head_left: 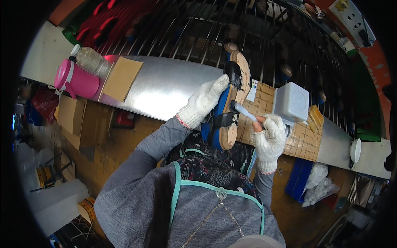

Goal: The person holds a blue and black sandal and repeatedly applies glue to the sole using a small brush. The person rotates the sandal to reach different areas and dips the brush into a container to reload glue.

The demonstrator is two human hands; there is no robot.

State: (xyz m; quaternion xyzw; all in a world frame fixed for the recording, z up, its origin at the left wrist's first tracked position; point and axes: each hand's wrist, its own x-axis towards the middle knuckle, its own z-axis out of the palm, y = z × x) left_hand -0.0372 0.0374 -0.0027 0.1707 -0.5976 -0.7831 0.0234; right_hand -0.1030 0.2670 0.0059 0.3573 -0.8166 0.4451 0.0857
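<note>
My left hand (202, 99), in a white knit glove, grips the side of a sandal (227, 138) fitted on a blue shoe last. The sandal has a tan sole and black straps, and its sole faces partly to the right. My right hand (269, 144) wears a white glove with bare thumb and fingertip showing. Pinched in it is a brush (245, 112) with a pale handle. The brush's dark tip meets the edge of the sole, between the two straps. Behind the right hand stands a white plastic container (291, 101).
A metal bench (157, 84) runs across, carrying a cardboard sheet (123, 78), a pink jug (78, 82) and a clear bottle (92, 60). Right lie a patterned board (304, 144), a yellow block (315, 118) and a white bowl (355, 150). Beyond is a rack of metal rods (182, 31).
</note>
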